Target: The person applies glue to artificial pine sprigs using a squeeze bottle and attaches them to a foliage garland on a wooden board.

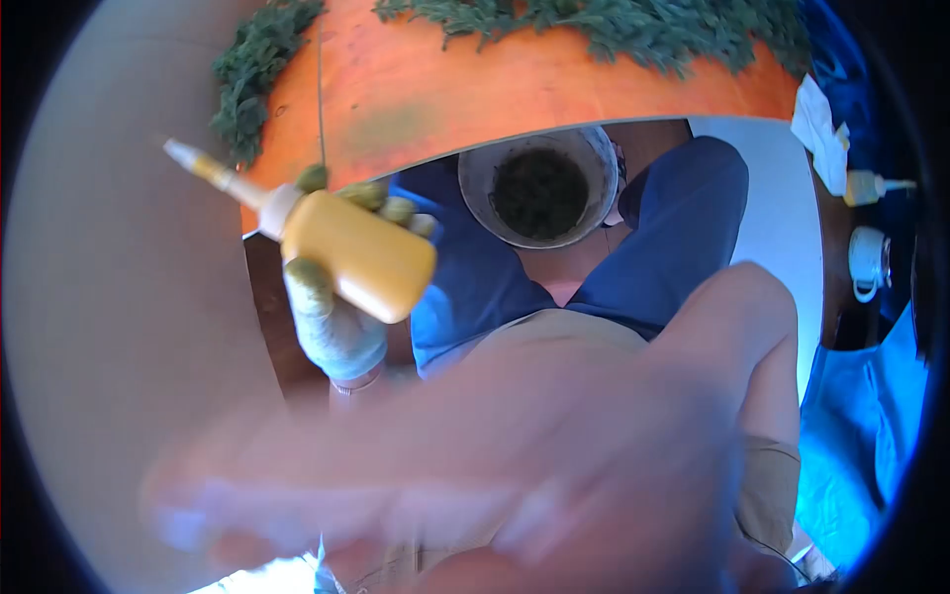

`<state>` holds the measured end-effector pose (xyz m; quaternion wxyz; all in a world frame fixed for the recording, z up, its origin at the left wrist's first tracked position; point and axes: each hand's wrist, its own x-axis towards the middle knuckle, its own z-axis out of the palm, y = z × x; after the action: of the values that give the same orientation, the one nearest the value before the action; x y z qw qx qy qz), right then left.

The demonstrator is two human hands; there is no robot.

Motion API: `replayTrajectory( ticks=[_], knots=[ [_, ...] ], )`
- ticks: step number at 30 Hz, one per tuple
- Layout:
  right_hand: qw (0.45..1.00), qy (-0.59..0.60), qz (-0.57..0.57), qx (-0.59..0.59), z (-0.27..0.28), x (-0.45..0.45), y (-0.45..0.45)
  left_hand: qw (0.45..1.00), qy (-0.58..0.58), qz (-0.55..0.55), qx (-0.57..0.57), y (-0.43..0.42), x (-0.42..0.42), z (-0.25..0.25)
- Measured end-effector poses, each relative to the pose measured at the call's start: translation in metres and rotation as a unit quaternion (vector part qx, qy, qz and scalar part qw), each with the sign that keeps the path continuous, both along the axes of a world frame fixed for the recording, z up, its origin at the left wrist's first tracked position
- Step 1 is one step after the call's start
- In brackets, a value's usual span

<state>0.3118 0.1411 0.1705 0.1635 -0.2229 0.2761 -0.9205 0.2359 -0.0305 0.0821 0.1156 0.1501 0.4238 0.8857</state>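
My left hand [336, 317], in a pale glove with yellowish-green stained fingertips, is wrapped round a yellow squeeze bottle [361, 255]. The bottle tilts, its long pale nozzle pointing to the upper left, beyond the orange table's edge. Close to the camera, my bare right hand [465, 445] fills the lower part of the view. It is strongly smeared by motion, and its fingers cannot be made out clearly; whether it holds anything does not show.
An orange table [445, 89] with a curved edge bears green leafy sprigs [653, 30]. Below it, a bucket [473, 193] with dark green matter stands between my legs. At the right are a white cloth [819, 134], a second yellow bottle [864, 188], a white mug [869, 259] and blue fabric [851, 426].
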Motion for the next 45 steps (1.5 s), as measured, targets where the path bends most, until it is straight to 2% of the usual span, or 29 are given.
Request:
replayTrajectory(
  ticks=[2, 7, 14, 21, 23, 27, 31, 32, 34, 36, 37, 38, 40, 42, 45],
  knots=[
    [0.999, 0.027, 0.017, -0.01, 0.0, 0.009, -0.011, 0.999, 0.001, 0.039, -0.03, -0.003, -0.001, -0.004],
    [0.963, 0.227, -0.062, 0.132, -0.014, 0.013, -0.008, 0.996, 0.045, 0.027, -0.065, -0.005, -0.004, -0.008],
    [0.814, 0.44, -0.227, 0.304, -0.021, 0.017, -0.008, 0.992, 0.06, 0.072, -0.085, 0.002, -0.001, -0.004],
    [0.629, 0.59, -0.29, 0.415, -0.014, 0.027, -0.016, 0.99, 0.062, 0.081, -0.097, 0.005, 0.006, -0.011],
    [0.598, 0.612, -0.289, 0.428, -0.012, 0.03, -0.019, 0.991, 0.082, 0.057, -0.094, 0.003, 0.005, -0.012],
    [0.581, 0.637, -0.279, 0.422, -0.009, 0.029, -0.025, 0.987, 0.112, 0.069, -0.091, 0.002, -0.002, -0.014],
    [0.598, 0.608, -0.295, 0.431, -0.019, 0.009, -0.01, 0.984, 0.125, 0.093, -0.088, 0.004, -0.012, -0.022],
    [0.614, 0.564, -0.324, 0.447, -0.025, 0.001, -0.003, 0.983, 0.126, 0.109, -0.082, 0.005, -0.014, -0.023],
    [0.67, 0.401, -0.368, 0.506, -0.054, -0.021, 0.017, 0.985, 0.109, 0.116, -0.063, 0.006, -0.014, -0.014],
    [0.736, 0.167, -0.369, 0.543, -0.096, -0.036, 0.028, 0.987, 0.101, 0.108, -0.056, 0.01, -0.019, -0.016],
    [0.81, 0.087, -0.311, 0.489, -0.113, -0.039, 0.029, 0.989, 0.092, 0.102, -0.054, 0.015, -0.02, -0.018],
    [0.859, 0.068, -0.275, 0.426, -0.122, -0.041, 0.023, 0.991, 0.084, 0.09, -0.052, 0.022, -0.021, -0.02],
    [0.93, 0.023, -0.213, 0.297, -0.132, -0.048, 0.012, 0.991, 0.088, 0.083, -0.054, 0.041, -0.028, -0.022],
    [0.947, -0.055, -0.207, 0.239, -0.139, -0.052, 0.014, 0.982, 0.112, 0.059, -0.14, 0.056, -0.027, -0.027],
    [0.941, -0.063, -0.276, 0.185, -0.152, -0.049, 0.041, 0.953, 0.208, 0.08, -0.205, 0.062, -0.044, -0.021]
  ],
)
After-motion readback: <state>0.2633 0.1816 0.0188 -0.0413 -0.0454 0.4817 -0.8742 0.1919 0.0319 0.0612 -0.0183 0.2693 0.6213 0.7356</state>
